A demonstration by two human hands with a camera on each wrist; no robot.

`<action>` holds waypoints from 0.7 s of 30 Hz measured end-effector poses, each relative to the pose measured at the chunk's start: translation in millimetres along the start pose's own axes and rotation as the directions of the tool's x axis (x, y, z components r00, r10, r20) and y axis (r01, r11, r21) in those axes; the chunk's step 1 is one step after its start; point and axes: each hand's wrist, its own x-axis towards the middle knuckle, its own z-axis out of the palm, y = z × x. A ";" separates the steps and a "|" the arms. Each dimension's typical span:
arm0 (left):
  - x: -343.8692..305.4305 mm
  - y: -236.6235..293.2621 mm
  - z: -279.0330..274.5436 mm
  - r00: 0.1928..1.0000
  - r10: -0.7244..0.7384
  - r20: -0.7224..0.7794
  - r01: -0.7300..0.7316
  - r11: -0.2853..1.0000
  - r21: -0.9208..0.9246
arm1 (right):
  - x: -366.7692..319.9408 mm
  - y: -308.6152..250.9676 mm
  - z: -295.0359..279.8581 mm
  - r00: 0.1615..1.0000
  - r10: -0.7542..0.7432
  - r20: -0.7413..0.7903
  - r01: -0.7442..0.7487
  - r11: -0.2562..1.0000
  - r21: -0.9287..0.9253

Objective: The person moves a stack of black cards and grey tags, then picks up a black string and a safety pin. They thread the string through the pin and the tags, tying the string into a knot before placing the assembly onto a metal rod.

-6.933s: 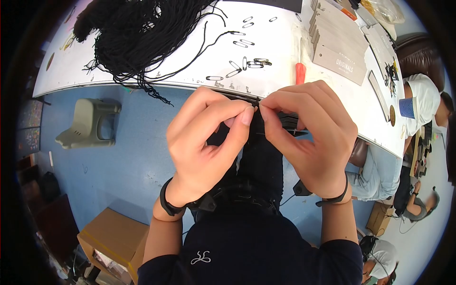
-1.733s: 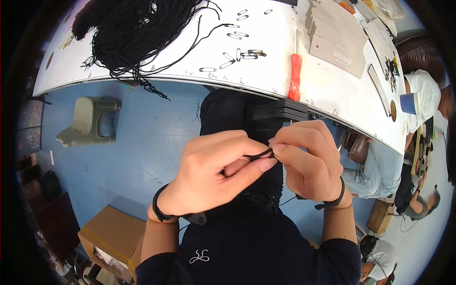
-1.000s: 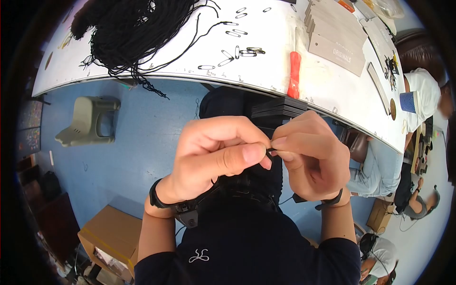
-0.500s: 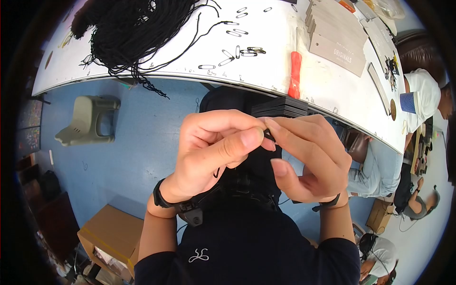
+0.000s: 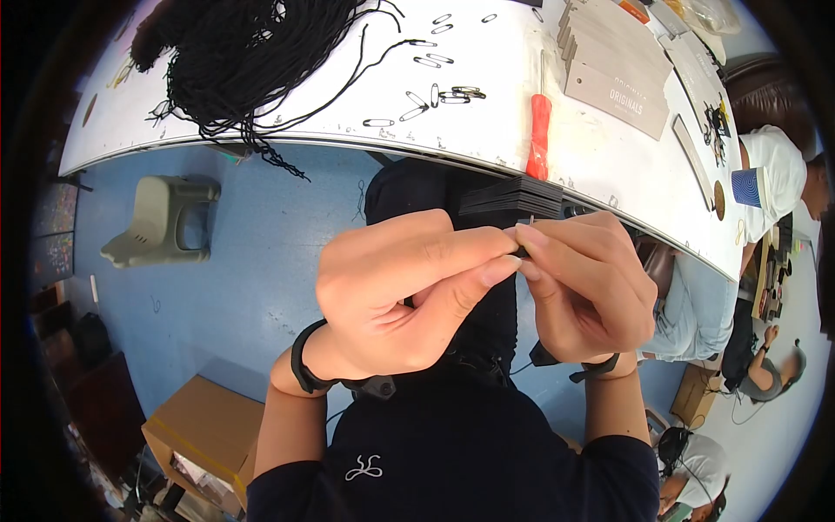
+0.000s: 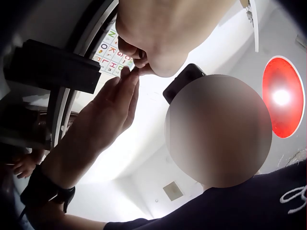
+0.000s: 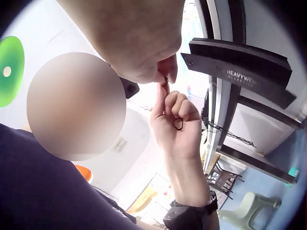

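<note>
Both hands meet fingertip to fingertip above the lap. My left hand (image 5: 396, 291) pinches a short black cord (image 5: 521, 252) between thumb and index finger. A loop of black cord (image 7: 178, 125) shows against that hand's palm in the right wrist view. My right hand (image 5: 596, 283) pinches at the same spot with thumb and forefinger, and a thin dark tip pokes up beside its forefinger. Most of the cord is hidden by the fingers. Just beyond the hands is a stack of black cards (image 5: 509, 198), with white lettering seen in the right wrist view.
On the white table (image 5: 330, 148) lie a heap of black cords (image 5: 252, 78), several safety pins (image 5: 454, 97), a red-handled tool (image 5: 539, 130) with a thin shaft, and grey printed cards (image 5: 617, 100). A stool (image 5: 165, 222) and cardboard box (image 5: 209, 435) stand on the floor.
From the table edge, both hands have come back over the lap. Half a second ago the right thumb stood apart; now it closes on the cord. The left hand has turned knuckles up.
</note>
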 end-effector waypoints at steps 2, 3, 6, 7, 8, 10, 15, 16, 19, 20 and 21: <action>0.2 -0.6 2.2 1.000 0.020 -0.008 -0.020 0.999 0.035 | -0.9 0.5 -1.5 1.000 -0.025 0.008 0.025 0.999 -0.039; 0.0 -2.5 3.7 0.998 0.062 -0.025 -0.060 0.997 0.040 | -1.5 0.7 -2.3 0.999 -0.049 0.016 0.050 0.996 -0.077; -0.8 -1.2 3.6 0.993 0.117 -0.033 -0.113 0.990 0.088 | -4.6 2.5 -3.8 0.994 -0.109 0.025 0.111 0.984 -0.137; -1.4 0.1 3.3 0.991 0.130 -0.022 -0.126 0.983 0.131 | -5.1 3.0 -5.4 0.994 -0.108 0.025 0.110 0.984 -0.137; -2.3 0.4 4.1 0.991 0.130 -0.021 -0.126 0.983 0.131 | -5.8 3.4 -7.0 0.991 -0.127 0.041 0.133 0.977 -0.167; -3.8 0.0 6.0 0.988 0.150 -0.040 -0.143 0.979 0.142 | -6.2 3.7 -7.8 0.988 -0.146 0.057 0.154 0.968 -0.196; -4.4 -0.9 6.5 0.986 0.159 -0.043 -0.151 0.977 0.152 | -6.6 7.2 -5.7 0.974 -0.225 0.030 0.225 0.938 -0.264; -4.3 -0.7 6.1 0.987 0.155 -0.033 -0.148 0.976 0.158 | -5.6 8.0 -6.3 0.974 -0.225 0.030 0.224 0.938 -0.264; -2.8 -3.1 7.0 0.990 0.126 -0.061 -0.119 0.987 0.106 | -2.0 10.2 -7.2 0.974 -0.223 0.052 0.229 0.950 -0.212; -0.5 -3.9 5.8 0.990 0.126 -0.061 -0.119 0.987 0.106 | -0.8 11.2 -6.1 0.976 -0.216 0.042 0.220 0.954 -0.205; 3.1 -4.7 3.4 0.997 0.074 -0.032 -0.072 0.997 0.041 | -0.1 12.0 -5.5 0.978 -0.208 0.033 0.210 0.957 -0.199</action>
